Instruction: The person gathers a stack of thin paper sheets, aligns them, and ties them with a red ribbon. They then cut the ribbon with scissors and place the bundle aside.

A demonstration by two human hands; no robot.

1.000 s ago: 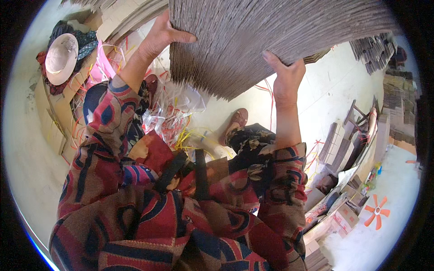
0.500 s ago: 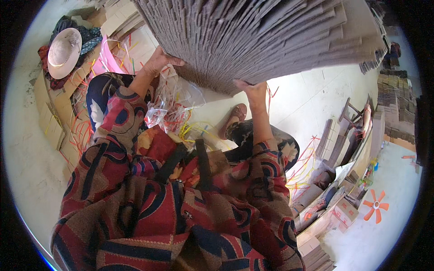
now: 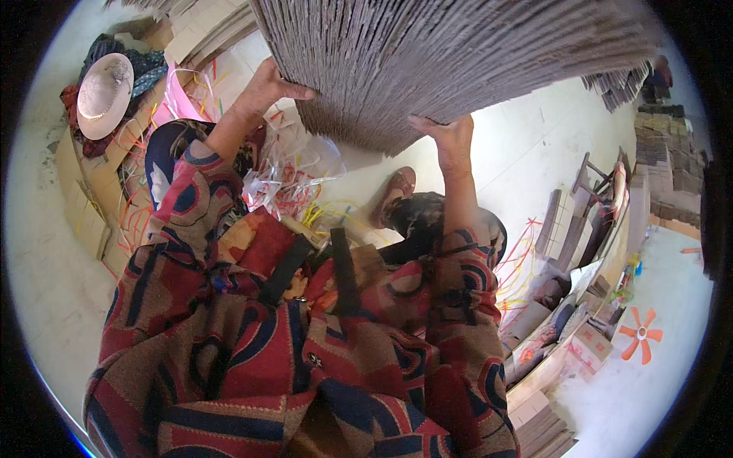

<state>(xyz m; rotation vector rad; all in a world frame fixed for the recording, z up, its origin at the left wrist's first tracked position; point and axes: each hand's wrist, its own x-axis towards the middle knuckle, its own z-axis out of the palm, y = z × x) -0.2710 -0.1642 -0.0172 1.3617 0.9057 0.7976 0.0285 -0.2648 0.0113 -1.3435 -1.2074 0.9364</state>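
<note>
A thick stack of grey-brown cardboard sheets (image 3: 427,65) fills the far part of the view, its many edges fanning out towards the right. At the stack's left near corner, my left hand (image 3: 273,85) grips it with the thumb along the near side. My right hand (image 3: 452,139) holds the near edge farther right, thumb pressed against the sheets. The fingers of both hands are largely hidden behind the stack. Between my legs, below the stack, lies a heap of clear plastic and coloured strapping strips (image 3: 294,172).
A pale hat (image 3: 105,95) rests on dark cloth at the left, beside flattened cardboard (image 3: 80,202). To the right are a wooden stool (image 3: 595,179), bundled cardboard (image 3: 561,225) and an orange fan (image 3: 640,334). More stacked cardboard (image 3: 668,164) stands at the far right.
Both hands have moved slightly farther away, the right one also rightward, shifting the stack with them. The near edges of the sheets look more even.
</note>
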